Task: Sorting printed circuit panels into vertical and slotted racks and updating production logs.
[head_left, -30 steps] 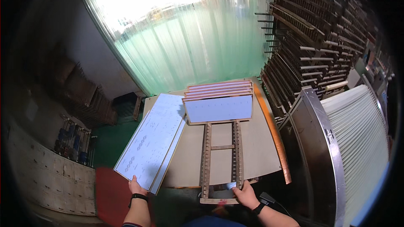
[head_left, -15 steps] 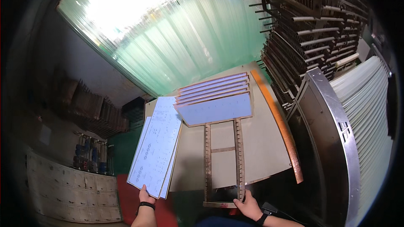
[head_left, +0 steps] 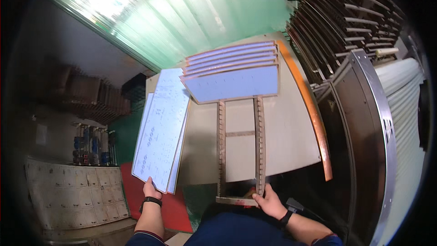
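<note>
My left hand (head_left: pixel 153 188) is closed on the lower corner of a long white panel (head_left: pixel 160 123) with rows of small dark marks. Its thumb lies on top; the other fingers are hidden underneath. Further panels of the same kind lie under this one, slightly fanned out. With my right hand (head_left: pixel 269 202) I grip the near right corner of a slotted metal rack (head_left: pixel 260 141), which has two notched side rails and crossbars. Several pale blue panels with copper-coloured edges stand tilted in its far part, the nearest panel (head_left: pixel 232 84) facing me.
Rack and panels rest on a light table (head_left: pixel 291 141) with an orange strip (head_left: pixel 314 127) along its right side. Dark racks (head_left: pixel 318 41) and a metal-framed unit (head_left: pixel 373 123) stand at the right. Behind hangs a translucent green curtain (head_left: pixel 218 23). Pale lockers (head_left: pixel 82 196) are at lower left.
The view has tilted, so table, rack and panels appear higher in the picture. Both hands keep the same holds, and more of my forearms shows.
</note>
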`<state>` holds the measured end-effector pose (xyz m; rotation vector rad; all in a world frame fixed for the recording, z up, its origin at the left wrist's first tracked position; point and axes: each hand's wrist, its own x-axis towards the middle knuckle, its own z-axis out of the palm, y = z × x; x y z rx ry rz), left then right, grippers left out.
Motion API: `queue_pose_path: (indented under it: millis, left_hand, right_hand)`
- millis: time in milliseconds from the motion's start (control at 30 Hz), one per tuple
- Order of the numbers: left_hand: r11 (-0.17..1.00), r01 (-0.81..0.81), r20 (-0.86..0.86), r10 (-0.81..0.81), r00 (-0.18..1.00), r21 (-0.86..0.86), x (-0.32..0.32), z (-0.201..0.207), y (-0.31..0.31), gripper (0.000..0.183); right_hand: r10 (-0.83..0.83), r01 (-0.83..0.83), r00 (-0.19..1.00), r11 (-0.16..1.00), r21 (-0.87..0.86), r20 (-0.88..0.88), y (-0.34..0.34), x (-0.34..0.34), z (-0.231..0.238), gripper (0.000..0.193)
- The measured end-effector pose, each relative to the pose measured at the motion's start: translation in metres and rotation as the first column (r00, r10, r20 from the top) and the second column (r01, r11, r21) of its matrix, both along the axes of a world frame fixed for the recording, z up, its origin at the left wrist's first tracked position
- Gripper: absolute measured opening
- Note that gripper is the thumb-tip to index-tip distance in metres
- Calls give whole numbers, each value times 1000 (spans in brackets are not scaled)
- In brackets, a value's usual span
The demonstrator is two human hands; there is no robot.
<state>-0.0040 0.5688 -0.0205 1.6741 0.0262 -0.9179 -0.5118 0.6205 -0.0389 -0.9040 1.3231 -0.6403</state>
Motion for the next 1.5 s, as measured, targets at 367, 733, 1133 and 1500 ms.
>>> queue_pose_path:
  millis: [367,733,1133,1500]
  left_hand:
    - [914,405,-287,-383,878,21,19,6,11,26]
    - [814,568,-89,-561,823,117,1,-2,30,14]
    - [779,623,223,-597,771,-67,-27,-59,78,15]
    - [301,951,280,-909,310,-75,-245,-194,64,17]
  right_hand:
    - [-631,566,730,774,285,262,42,15,-22,29]
    - [-234,-27,715,933,-360,-659,13,11,-109,49]
    - [-349,-335,528,752,-567,-774,-45,36,-186,43]
    - [-465,240,870,690,-683,-164,-37,-15,-174,43]
